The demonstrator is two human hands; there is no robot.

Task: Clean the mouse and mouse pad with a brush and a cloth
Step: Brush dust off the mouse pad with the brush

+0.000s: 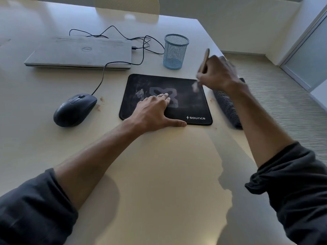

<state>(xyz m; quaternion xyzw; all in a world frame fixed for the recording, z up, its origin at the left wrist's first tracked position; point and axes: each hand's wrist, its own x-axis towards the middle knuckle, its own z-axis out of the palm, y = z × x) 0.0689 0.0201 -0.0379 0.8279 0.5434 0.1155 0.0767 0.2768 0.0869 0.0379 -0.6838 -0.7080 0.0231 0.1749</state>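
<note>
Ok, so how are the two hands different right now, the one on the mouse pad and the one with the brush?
The left hand lies flat with straight fingers, pressing on the mouse pad; the right hand is curled around the brush. The left hand looks sharp, the right hand motion-blurred. The left hand sits mid-pad, the right hand at the pad's far right corner. Both are bare, sleeves pushed up.

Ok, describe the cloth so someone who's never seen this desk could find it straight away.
Start at the black mouse pad in the middle of the pale desk. Just past its right edge, by the desk's right side, lies the cloth, partly hidden under the right forearm. It is dark grey and fuzzy, a folded strip, unlike the flat, smooth pad with its printed logo.
</note>
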